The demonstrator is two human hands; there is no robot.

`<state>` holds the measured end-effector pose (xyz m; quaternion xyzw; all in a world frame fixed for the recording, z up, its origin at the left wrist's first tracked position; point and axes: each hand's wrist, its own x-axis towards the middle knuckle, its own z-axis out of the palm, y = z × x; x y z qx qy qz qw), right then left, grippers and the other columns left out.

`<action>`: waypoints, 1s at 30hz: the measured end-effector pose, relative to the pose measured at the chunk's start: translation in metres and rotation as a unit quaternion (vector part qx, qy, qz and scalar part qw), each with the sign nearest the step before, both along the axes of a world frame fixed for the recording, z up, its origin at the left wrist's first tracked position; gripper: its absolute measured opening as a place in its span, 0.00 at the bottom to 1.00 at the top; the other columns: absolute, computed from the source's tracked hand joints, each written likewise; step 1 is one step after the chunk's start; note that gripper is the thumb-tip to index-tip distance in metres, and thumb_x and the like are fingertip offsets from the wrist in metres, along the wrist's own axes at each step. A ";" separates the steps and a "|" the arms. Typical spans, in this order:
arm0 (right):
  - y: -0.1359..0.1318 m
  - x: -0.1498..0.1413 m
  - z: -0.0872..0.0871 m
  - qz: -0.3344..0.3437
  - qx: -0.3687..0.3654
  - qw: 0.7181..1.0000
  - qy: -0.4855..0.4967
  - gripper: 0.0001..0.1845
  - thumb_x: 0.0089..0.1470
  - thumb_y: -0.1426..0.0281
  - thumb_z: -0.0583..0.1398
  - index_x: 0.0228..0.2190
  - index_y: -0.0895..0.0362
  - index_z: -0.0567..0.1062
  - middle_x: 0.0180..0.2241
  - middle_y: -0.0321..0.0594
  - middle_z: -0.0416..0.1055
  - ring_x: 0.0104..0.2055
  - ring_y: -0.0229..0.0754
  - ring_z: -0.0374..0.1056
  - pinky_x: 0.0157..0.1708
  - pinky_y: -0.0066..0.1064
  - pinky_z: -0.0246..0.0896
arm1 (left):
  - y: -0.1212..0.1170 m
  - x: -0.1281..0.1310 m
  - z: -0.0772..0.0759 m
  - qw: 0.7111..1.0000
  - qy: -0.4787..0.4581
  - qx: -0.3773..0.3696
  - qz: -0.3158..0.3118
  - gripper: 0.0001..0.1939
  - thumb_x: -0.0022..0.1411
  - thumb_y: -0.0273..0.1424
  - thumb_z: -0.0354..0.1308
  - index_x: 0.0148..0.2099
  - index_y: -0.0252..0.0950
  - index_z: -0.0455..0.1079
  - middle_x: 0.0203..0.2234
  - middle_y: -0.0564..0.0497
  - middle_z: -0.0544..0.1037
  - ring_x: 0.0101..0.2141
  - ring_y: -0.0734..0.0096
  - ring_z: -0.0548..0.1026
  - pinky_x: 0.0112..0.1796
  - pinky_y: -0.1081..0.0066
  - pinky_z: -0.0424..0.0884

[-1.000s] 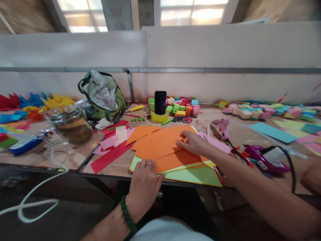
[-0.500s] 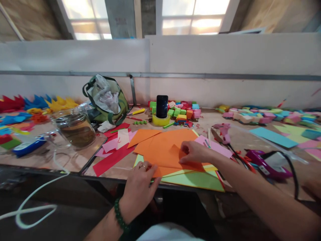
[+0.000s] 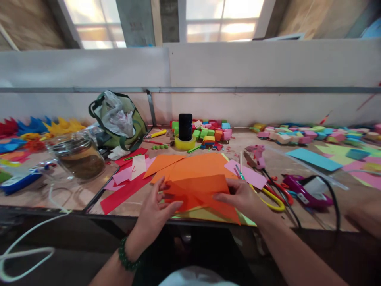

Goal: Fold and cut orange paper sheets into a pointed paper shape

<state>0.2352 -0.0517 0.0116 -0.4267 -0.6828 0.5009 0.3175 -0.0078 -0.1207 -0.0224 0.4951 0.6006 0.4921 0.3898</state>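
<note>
An orange sheet of paper (image 3: 196,190) is raised and tilted above the stack, its right edge pinched between the thumb and fingers of my right hand (image 3: 239,196). My left hand (image 3: 156,204), fingers apart and curved, is at the sheet's left end; whether it touches the paper is hard to tell. Beneath and behind lie more orange sheets (image 3: 205,163), with pale green and yellow paper (image 3: 193,215) showing at the table's front edge. Red strips (image 3: 119,197) and pink pieces (image 3: 123,175) lie to the left. Yellow-handled scissors (image 3: 272,200) rest to the right, over pink paper.
A phone (image 3: 185,127) stands in a yellow tape roll (image 3: 184,143) before folded paper blocks (image 3: 210,133). Left are a glass jar (image 3: 79,157) and a green bag (image 3: 135,127). Glue guns, one pink (image 3: 258,157), one purple (image 3: 306,194), lie right. Another person's blurred hand (image 3: 364,216) is at far right.
My right hand has lifted an orange sheet by its right side off the stack. My left hand has left the table edge and opened beside the sheet. The scissors' yellow handle has come into sight.
</note>
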 end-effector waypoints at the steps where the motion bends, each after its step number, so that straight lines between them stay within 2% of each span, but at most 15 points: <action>1: -0.007 -0.001 0.001 -0.015 0.006 1.000 0.006 0.14 0.40 0.60 0.66 0.28 0.57 0.76 0.30 0.37 0.73 0.34 0.45 0.68 0.34 0.32 0.63 | 0.001 0.005 0.004 0.998 -0.066 -0.017 -0.015 0.44 0.48 0.42 0.65 0.63 0.33 0.52 0.51 0.38 0.68 0.44 0.61 0.74 0.41 0.65 0.74; 4: -0.025 -0.004 0.002 -0.050 0.063 0.996 -0.033 0.11 0.42 0.62 0.65 0.21 0.56 0.73 0.23 0.34 0.68 0.28 0.40 0.64 0.27 0.29 0.58 | 0.004 0.022 0.012 0.967 -0.243 -0.044 -0.057 0.35 0.46 0.39 0.68 0.56 0.35 0.64 0.47 0.41 0.74 0.43 0.61 0.75 0.41 0.66 0.74; 7: -0.036 -0.005 -0.004 -0.038 0.157 0.984 -0.071 0.11 0.47 0.63 0.64 0.20 0.54 0.71 0.21 0.34 0.65 0.25 0.39 0.61 0.25 0.30 0.57 | 0.007 0.032 0.016 0.945 -0.316 -0.065 -0.060 0.21 0.44 0.35 0.70 0.42 0.34 0.74 0.38 0.46 0.79 0.34 0.68 0.78 0.35 0.71 0.75; 9: -0.038 -0.005 -0.010 -0.056 0.219 0.972 -0.066 0.09 0.47 0.63 0.64 0.23 0.53 0.72 0.26 0.37 0.68 0.30 0.42 0.65 0.31 0.32 0.61 | 0.008 0.032 0.018 0.942 -0.324 -0.076 -0.038 0.16 0.41 0.34 0.72 0.34 0.32 0.76 0.29 0.48 0.80 0.26 0.73 0.76 0.29 0.75 0.75; 10: -0.037 -0.004 -0.013 -0.088 0.242 0.965 -0.053 0.09 0.46 0.62 0.65 0.27 0.52 0.73 0.32 0.39 0.70 0.36 0.45 0.67 0.36 0.34 0.63 | 0.008 0.031 0.020 0.941 -0.330 -0.072 -0.023 0.15 0.39 0.34 0.73 0.31 0.31 0.76 0.25 0.50 0.80 0.24 0.74 0.76 0.28 0.76 0.74; 11: -0.035 -0.003 -0.014 -0.127 0.252 0.959 -0.030 0.13 0.45 0.62 0.67 0.33 0.51 0.73 0.39 0.42 0.71 0.43 0.47 0.67 0.41 0.37 0.64 | 0.008 0.030 0.022 0.939 -0.337 -0.064 -0.009 0.14 0.38 0.33 0.73 0.28 0.32 0.76 0.23 0.50 0.80 0.23 0.74 0.76 0.27 0.77 0.74; 13: -0.029 -0.002 -0.016 -0.176 0.205 0.962 0.042 0.30 0.42 0.61 0.69 0.47 0.50 0.68 0.50 0.45 0.67 0.51 0.50 0.64 0.48 0.41 0.63 | 0.007 0.027 0.026 0.933 -0.357 -0.045 0.008 0.13 0.36 0.32 0.74 0.26 0.33 0.77 0.21 0.52 0.79 0.23 0.73 0.76 0.27 0.77 0.75; 14: -0.026 -0.003 -0.016 -0.166 0.151 0.971 0.085 0.36 0.41 0.61 0.69 0.52 0.50 0.65 0.51 0.46 0.67 0.50 0.49 0.65 0.48 0.42 0.63 | 0.006 0.026 0.028 0.930 -0.366 -0.038 0.009 0.13 0.35 0.32 0.74 0.25 0.34 0.77 0.21 0.52 0.79 0.23 0.73 0.77 0.27 0.77 0.75; 16: -0.022 -0.004 -0.014 -0.112 0.034 0.979 0.168 0.40 0.41 0.60 0.69 0.54 0.51 0.62 0.42 0.44 0.72 0.42 0.45 0.70 0.42 0.39 0.67 | 0.004 0.024 0.029 0.926 -0.376 -0.031 -0.002 0.12 0.35 0.31 0.74 0.25 0.35 0.77 0.22 0.53 0.80 0.24 0.73 0.77 0.28 0.77 0.76; 17: -0.020 -0.006 -0.012 -0.092 -0.006 0.976 0.199 0.40 0.40 0.61 0.69 0.54 0.52 0.63 0.36 0.40 0.74 0.37 0.43 0.71 0.38 0.37 0.68 | 0.004 0.024 0.029 0.926 -0.375 -0.033 -0.011 0.12 0.35 0.31 0.74 0.25 0.35 0.78 0.22 0.53 0.80 0.24 0.73 0.77 0.28 0.77 0.76; 19: -0.020 -0.009 -0.010 -0.090 -0.033 0.967 0.238 0.35 0.40 0.64 0.70 0.50 0.54 0.67 0.28 0.34 0.73 0.31 0.39 0.70 0.35 0.32 0.67 | 0.003 0.022 0.028 0.931 -0.360 -0.046 -0.034 0.11 0.37 0.30 0.74 0.26 0.34 0.78 0.24 0.51 0.81 0.25 0.73 0.77 0.29 0.76 0.76; 21: -0.022 -0.011 -0.008 -0.103 -0.017 0.962 0.253 0.26 0.40 0.66 0.70 0.43 0.54 0.73 0.27 0.34 0.74 0.30 0.37 0.70 0.34 0.30 0.66 | 0.004 0.020 0.026 0.938 -0.339 -0.057 -0.046 0.13 0.38 0.30 0.74 0.29 0.33 0.79 0.26 0.50 0.81 0.25 0.72 0.77 0.29 0.76 0.76; 24: -0.025 -0.012 -0.008 -0.093 0.013 0.965 0.245 0.12 0.43 0.67 0.69 0.33 0.55 0.77 0.30 0.36 0.76 0.32 0.37 0.70 0.35 0.28 0.65 | 0.005 0.018 0.024 0.943 -0.326 -0.058 -0.031 0.15 0.40 0.33 0.73 0.32 0.33 0.78 0.25 0.50 0.81 0.25 0.73 0.77 0.27 0.76 0.75; 27: -0.027 -0.012 -0.007 -0.103 0.027 0.967 0.232 0.08 0.45 0.66 0.67 0.29 0.56 0.77 0.27 0.35 0.75 0.29 0.35 0.68 0.31 0.26 0.63 | 0.005 0.017 0.025 0.946 -0.317 -0.063 -0.021 0.15 0.41 0.35 0.73 0.31 0.32 0.78 0.24 0.50 0.80 0.25 0.72 0.77 0.27 0.76 0.75; 30: -0.027 -0.012 -0.007 -0.131 0.037 0.965 0.224 0.09 0.45 0.64 0.67 0.26 0.56 0.77 0.23 0.33 0.71 0.25 0.33 0.63 0.26 0.24 0.59 | 0.004 0.016 0.026 0.949 -0.305 -0.072 -0.026 0.16 0.40 0.36 0.73 0.30 0.32 0.78 0.24 0.49 0.80 0.25 0.72 0.77 0.27 0.77 0.75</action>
